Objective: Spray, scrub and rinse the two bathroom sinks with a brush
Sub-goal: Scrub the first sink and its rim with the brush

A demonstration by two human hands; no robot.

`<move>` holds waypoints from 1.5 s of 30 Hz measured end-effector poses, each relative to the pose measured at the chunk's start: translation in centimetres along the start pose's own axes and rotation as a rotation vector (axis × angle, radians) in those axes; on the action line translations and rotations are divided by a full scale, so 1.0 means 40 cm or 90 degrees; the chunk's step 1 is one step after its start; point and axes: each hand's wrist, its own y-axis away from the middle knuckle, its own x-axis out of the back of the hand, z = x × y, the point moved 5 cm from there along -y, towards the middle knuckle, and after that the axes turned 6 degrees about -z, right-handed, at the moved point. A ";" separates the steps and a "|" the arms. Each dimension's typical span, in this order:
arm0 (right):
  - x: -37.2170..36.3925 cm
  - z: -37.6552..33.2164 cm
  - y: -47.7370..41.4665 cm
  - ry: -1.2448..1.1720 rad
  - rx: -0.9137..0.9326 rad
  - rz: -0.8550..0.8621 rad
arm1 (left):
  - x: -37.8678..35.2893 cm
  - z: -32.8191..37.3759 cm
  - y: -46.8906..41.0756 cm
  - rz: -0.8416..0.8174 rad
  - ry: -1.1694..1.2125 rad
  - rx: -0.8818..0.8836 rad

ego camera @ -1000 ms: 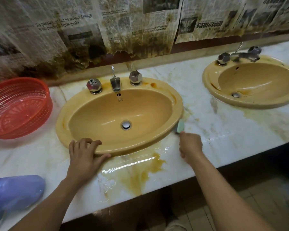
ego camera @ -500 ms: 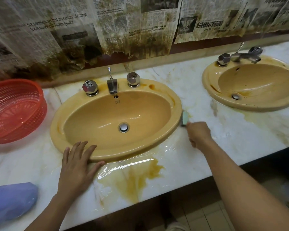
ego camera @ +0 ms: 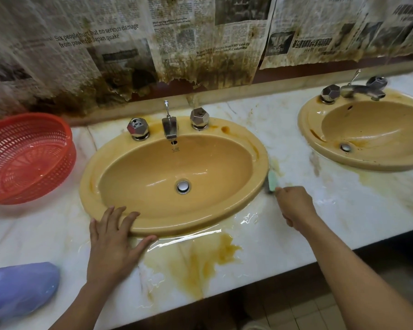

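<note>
left hand (ego camera: 115, 246): laid flat, palm down, on the front edge of the left sink (ego camera: 91, 163). fingers straight and spread apart, tips lying over the rim. thumb stretched out to the side on the wet countertop (ego camera: 339, 210). it holds nothing.
right hand (ego camera: 293, 206): closed into a fist round the handle of the brush (ego camera: 271, 183), back of the hand toward the camera. fingers curled together. cannot tell how the thumb lies.
brush: pale green head sticks out past the knuckles, pointing away from the person. it sits at the right outer edge of the left sink's rim, where rim meets countertop. bristles blurred, contact not fully readable.
left sink: yellow oval basin, wet and glossy. drain (ego camera: 183, 186) at the bottom, spout (ego camera: 169, 126) at the back between two faceted metal knobs.
right sink (ego camera: 306, 132): same colour, further right, well apart from both hands. brown streaks inside and round its rim.
countertop: pale marble, water film in front of the left sink, brown-yellow stain (ego camera: 200, 260) between the two forearms.
red basket (ego camera: 57, 144): perforated plastic, just left of the left sink.
purple object (ego camera: 17, 289): lower left corner, identity unclear.
wall: stained newspaper sheets (ego camera: 177, 39) hanging above the counter.
</note>
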 end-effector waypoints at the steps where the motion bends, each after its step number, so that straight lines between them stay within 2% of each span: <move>1: 0.004 -0.020 -0.035 -0.009 -0.004 0.022 | 0.000 -0.003 -0.001 0.000 -0.002 -0.001; 4: 0.037 -0.108 -0.127 0.019 0.034 0.039 | 0.002 -0.005 -0.001 0.001 -0.001 -0.005; 8: 0.111 -0.220 -0.137 0.194 0.119 0.065 | 0.004 -0.003 -0.002 0.004 0.004 -0.003; 10: 0.098 -0.236 -0.108 0.294 0.187 0.067 | 0.004 -0.004 -0.002 0.006 0.006 0.000; 13: 0.023 -0.210 -0.068 0.400 0.228 0.036 | 0.002 -0.002 -0.002 0.009 0.007 -0.002; 17: 0.003 -0.280 -0.113 0.384 0.228 0.057 | 0.005 -0.005 0.000 0.014 0.014 0.006; 20: -0.002 -0.321 -0.145 0.350 0.216 0.027 | 0.009 -0.007 0.004 0.027 0.030 0.021; 25: 0.038 -0.240 -0.137 0.458 0.185 -0.007 | 0.007 -0.016 0.004 0.028 0.053 0.055; 27: 0.041 -0.262 -0.151 0.495 0.187 0.010 | 0.005 -0.017 0.004 0.026 0.055 0.063; 30: -0.004 -0.347 -0.161 0.437 0.231 0.042 | 0.004 -0.022 0.007 0.028 0.055 0.070; 33: -0.057 -0.389 -0.172 0.457 0.276 0.020 | 0.004 -0.030 0.002 0.031 0.084 0.096; 37: 0.008 -0.370 -0.209 0.567 0.246 -0.006 | 0.004 -0.037 -0.004 0.024 0.091 0.128; 39: 0.030 -0.382 -0.227 0.576 0.232 -0.012 | 0.003 -0.040 -0.006 0.018 0.090 0.152; 45: -0.094 -0.474 -0.198 0.551 0.374 -0.053 | 0.008 -0.050 -0.009 0.026 0.112 0.200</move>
